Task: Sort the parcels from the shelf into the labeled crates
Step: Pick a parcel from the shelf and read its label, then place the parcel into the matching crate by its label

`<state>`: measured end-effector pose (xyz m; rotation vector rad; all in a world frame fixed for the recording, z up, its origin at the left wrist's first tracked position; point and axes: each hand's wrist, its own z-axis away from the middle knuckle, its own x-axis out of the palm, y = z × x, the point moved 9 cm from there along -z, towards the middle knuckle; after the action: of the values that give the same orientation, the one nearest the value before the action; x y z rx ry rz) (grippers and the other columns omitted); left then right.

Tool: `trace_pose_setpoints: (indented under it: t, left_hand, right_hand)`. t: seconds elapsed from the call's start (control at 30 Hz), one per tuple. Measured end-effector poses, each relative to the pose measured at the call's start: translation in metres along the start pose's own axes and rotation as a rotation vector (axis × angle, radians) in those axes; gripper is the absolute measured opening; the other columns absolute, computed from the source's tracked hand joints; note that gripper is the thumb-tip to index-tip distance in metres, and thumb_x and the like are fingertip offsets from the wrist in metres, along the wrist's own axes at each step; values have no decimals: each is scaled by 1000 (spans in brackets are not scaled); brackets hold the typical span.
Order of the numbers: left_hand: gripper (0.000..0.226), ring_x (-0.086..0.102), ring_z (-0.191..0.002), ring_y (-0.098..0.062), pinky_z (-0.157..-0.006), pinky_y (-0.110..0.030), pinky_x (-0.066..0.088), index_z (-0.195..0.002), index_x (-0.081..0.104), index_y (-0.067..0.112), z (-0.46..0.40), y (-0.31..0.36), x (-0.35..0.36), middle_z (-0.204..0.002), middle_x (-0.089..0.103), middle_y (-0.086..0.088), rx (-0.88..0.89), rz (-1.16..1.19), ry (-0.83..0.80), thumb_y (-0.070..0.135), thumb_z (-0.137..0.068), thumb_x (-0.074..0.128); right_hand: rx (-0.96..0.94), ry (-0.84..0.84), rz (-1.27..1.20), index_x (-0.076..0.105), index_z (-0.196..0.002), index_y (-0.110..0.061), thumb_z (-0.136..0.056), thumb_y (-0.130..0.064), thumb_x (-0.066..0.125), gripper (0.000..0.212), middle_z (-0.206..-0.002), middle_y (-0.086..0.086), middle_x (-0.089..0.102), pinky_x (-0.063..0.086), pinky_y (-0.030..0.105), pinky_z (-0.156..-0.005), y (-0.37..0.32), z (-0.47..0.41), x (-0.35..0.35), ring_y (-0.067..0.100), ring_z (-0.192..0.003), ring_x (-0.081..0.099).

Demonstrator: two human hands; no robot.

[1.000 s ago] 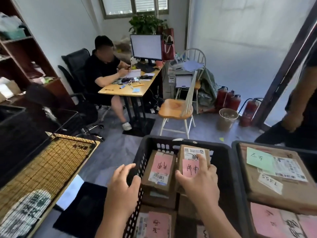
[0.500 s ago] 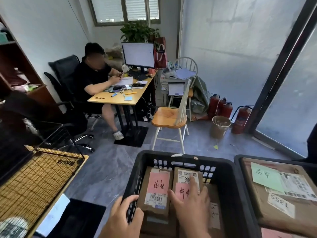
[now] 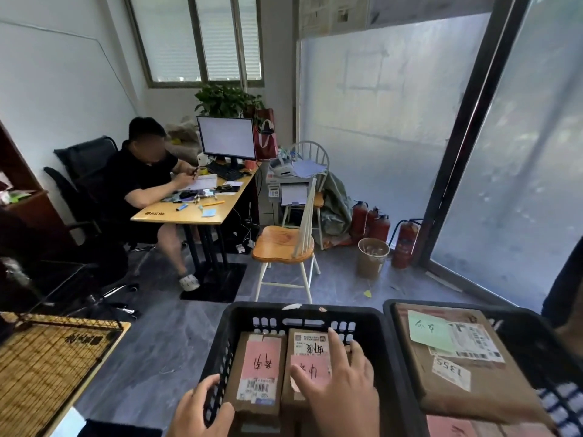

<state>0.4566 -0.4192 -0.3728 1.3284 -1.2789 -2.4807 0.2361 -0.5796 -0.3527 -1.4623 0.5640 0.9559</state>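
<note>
A black plastic crate (image 3: 303,313) stands in front of me with several brown parcels inside. Two of them lie side by side on top: a left parcel (image 3: 257,378) with a pink label and barcode, and a right parcel (image 3: 307,350) with a pink label. My right hand (image 3: 342,386) lies flat on the right parcel, fingers spread and straight. My left hand (image 3: 202,411) grips the crate's left wall, thumb inside next to the left parcel. A second black crate (image 3: 536,329) at the right holds a large brown parcel (image 3: 467,389) with a green label.
A wooden chair (image 3: 284,244) stands just beyond the crates. A person sits at a desk (image 3: 192,212) at the back left. A bucket (image 3: 372,257) and fire extinguishers (image 3: 405,244) line the glass wall. A wire-topped bamboo table (image 3: 47,367) is at my left.
The view has tilted up, so the crates sit lower in frame. My right hand has stayed on the right parcel, fingers spreading. My left hand shifted from the left parcel's edge onto the crate wall.
</note>
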Motion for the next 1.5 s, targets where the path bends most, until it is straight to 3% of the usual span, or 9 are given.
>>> trace_pose_setpoints:
  t: [0.17,0.53,0.67,0.9,1.03,1.17,1.27,1.37,1.5]
  left_hand:
    - [101,63,-124,-32,-111,-45,48,-138,63,16,-13,-23,10,-135,65,-13,-11,12,-13,65,-50,66]
    - [49,41,-150,-20,-122,-43,36,-137,60,45,96,45,-11,-155,54,7,56,-81,308,49,-89,68]
    - [37,43,-146,-18,-124,-43,34,-129,59,48,154,63,3,-151,53,11,84,6,390,40,-94,66]
    - [64,41,-137,-3,-116,-33,34,-120,57,54,278,79,31,-136,48,25,72,106,418,77,-64,38]
    - [16,47,-130,1,-112,-28,40,-111,53,59,350,61,9,-131,49,31,-21,138,541,51,-98,58]
    - [14,63,-105,10,-90,-13,47,-108,65,54,426,31,-13,-113,66,35,-119,211,593,42,-101,62]
    - [11,65,-89,21,-91,-15,52,-98,71,56,498,-2,-28,-94,72,40,-217,297,650,53,-93,62]
    - [36,66,-88,20,-94,-20,54,-102,71,55,582,-43,-41,-96,72,40,-290,303,775,68,-76,50]
    - [14,67,-94,18,-92,-21,54,-101,70,56,700,-94,-46,-99,71,42,-395,320,912,49,-96,59]
  right_hand:
    - [-41,48,-55,5,-158,-55,-68,-96,44,107,-171,-8,11,36,40,-120,-1,18,-45,19,-156,15]
    - [-264,-9,-147,7,-155,-59,-56,-99,30,109,-168,-18,14,35,36,-118,3,54,-104,11,-154,18]
    - [-419,-151,-149,8,-155,-59,-68,-95,42,101,-164,-21,16,33,35,-118,13,78,-125,9,-152,18]
    - [-674,-358,-175,13,-153,-59,-75,-90,49,91,-158,-28,19,33,37,-118,21,145,-145,5,-148,20]
    - [-840,-439,-207,16,-150,-59,-70,-91,44,91,-150,-31,26,36,37,-115,-1,206,-149,5,-143,25]
    - [-989,-549,-218,16,-150,-60,-80,-83,51,81,-135,-34,30,33,26,-99,-24,285,-147,0,-134,29]
    - [-1114,-683,-218,17,-153,-58,-82,-81,54,83,-143,-31,32,38,27,-105,-38,357,-137,3,-139,33]
    - [-1206,-840,-206,17,-151,-63,-82,-79,56,81,-143,-32,30,41,31,-109,-45,445,-126,5,-139,39]
    - [-1322,-953,-262,19,-151,-60,-85,-77,54,76,-134,-34,27,37,25,-97,-32,567,-119,2,-135,39]
